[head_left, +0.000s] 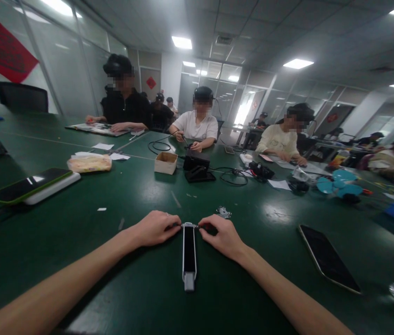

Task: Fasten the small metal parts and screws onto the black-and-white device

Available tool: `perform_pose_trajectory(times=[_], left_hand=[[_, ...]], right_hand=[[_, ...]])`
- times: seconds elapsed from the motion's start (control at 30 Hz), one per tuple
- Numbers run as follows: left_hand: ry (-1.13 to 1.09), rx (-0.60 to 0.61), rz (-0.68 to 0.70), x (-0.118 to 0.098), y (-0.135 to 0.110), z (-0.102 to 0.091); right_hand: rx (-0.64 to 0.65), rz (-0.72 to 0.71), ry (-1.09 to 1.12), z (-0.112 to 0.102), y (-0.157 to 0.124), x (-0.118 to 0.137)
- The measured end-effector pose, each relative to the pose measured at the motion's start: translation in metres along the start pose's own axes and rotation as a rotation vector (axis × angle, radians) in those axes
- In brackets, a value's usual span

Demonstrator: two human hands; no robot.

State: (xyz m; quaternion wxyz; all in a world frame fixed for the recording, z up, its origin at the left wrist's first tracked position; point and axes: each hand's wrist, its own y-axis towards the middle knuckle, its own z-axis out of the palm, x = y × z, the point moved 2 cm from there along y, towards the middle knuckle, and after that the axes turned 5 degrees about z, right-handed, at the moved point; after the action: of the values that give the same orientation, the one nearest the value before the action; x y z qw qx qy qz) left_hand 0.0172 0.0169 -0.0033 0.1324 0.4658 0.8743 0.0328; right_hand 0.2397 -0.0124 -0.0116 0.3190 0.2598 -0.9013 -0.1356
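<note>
The device [190,251] lies on the table [141,298] between the left hand [158,228] and right hand [223,235] (neither clearly nearer), long axis pointing toward the wearer; both pinch at its far end's sides.

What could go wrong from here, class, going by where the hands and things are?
The slim device might twist, as the left hand and right hand are both at its far end. The small silvery pieces beyond the right hand could get knocked. A sideways sweep of the right arm might nudge the phone.
</note>
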Motion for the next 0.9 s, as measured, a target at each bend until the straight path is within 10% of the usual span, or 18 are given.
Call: perform_pose_trajectory(times=[0.9], left_hand=[[0.050, -0.003, -0.003, -0.0005, 0.0008, 0.0002]], right_hand=[[0.024, -0.015, -0.008, -0.0001, -0.0006, -0.0016]])
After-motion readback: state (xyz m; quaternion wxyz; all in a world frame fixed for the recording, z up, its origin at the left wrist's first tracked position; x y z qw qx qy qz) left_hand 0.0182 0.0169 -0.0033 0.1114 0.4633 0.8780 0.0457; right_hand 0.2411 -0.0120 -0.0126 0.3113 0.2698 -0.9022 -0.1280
